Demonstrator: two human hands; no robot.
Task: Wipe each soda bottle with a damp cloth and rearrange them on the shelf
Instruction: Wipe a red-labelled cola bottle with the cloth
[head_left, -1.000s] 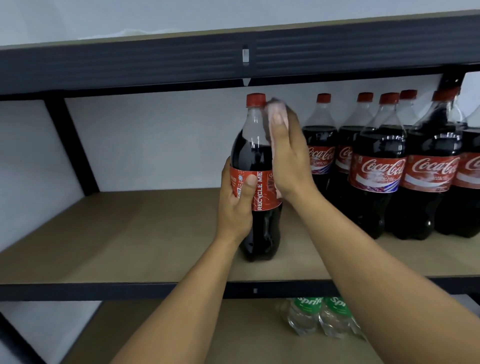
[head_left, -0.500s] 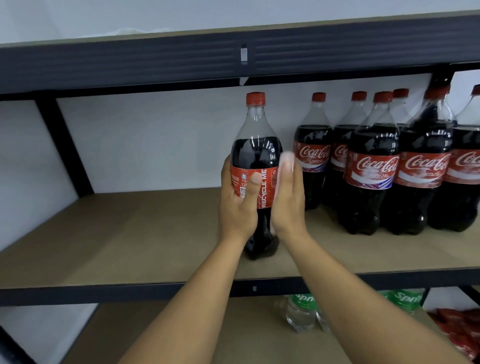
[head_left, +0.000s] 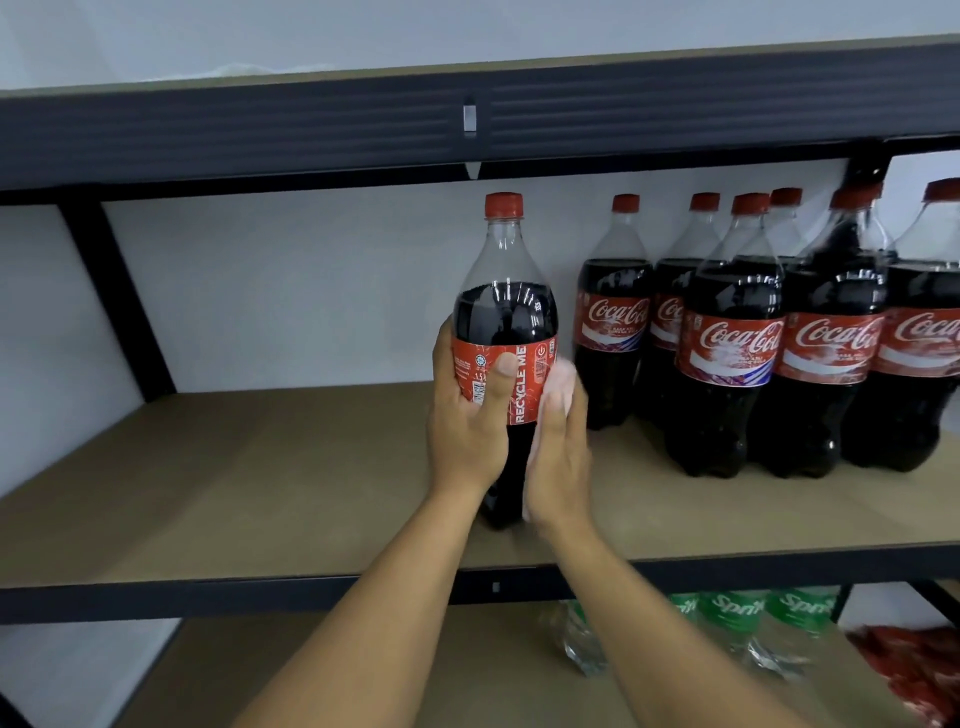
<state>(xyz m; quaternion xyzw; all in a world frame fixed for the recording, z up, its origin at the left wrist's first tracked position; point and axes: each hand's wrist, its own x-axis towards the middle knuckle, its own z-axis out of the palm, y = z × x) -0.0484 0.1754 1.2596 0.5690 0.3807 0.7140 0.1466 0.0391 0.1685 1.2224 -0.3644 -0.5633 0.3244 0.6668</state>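
Cola bottle (head_left: 504, 312) upright on shelf (head_left: 260, 493); left hand (head_left: 467, 431) wrapped round label; right hand (head_left: 558, 467) flat, pressing cloth (head_left: 563, 376) to its side.

A plain white wall (head_left: 311, 291) stands behind a dark metal rack (head_left: 156, 597). Its upper beam (head_left: 260, 130) spans the top, and a black brace (head_left: 117, 301) slants at far left. The brown shelf board (head_left: 234, 478) is evenly lit, with a lower board (head_left: 208, 675) beneath.

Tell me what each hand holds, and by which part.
The left hand grips the cola bottle around its red label. The right hand presses a pale cloth flat against the bottle's right side, fingers straight.
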